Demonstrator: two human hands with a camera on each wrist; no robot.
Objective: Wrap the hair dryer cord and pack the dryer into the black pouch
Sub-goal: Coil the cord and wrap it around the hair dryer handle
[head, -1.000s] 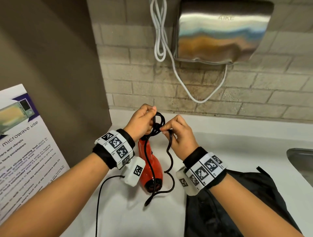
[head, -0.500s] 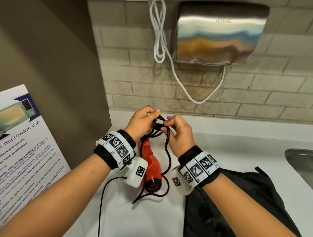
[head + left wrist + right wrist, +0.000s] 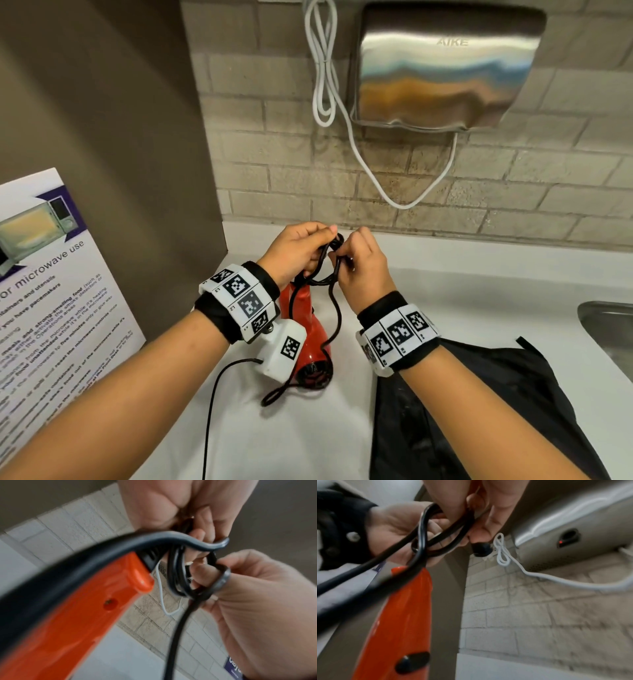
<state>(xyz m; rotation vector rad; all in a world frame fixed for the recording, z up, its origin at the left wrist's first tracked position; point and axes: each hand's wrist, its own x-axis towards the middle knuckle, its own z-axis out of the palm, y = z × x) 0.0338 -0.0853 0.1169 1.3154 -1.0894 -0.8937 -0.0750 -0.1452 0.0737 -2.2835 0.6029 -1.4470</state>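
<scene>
Red hair dryer (image 3: 310, 337) hanging nozzle-down over the white desk (image 3: 308, 445), handle end up between both hands. Black cord (image 3: 334, 308) gathered in loops at the handle top, slack trailing down to the desk. Left hand (image 3: 294, 251) closed around the loops and handle end; right hand (image 3: 363, 270), fingers (image 3: 202, 574) hooked through a loop, pinching it. Probably light and rigid in the body; cord springy, apt to uncoil, best held at the bundle. Black pouch (image 3: 496, 411) flat beside, only in head view. Plug (image 3: 481, 549) visible only from the right wrist.
</scene>
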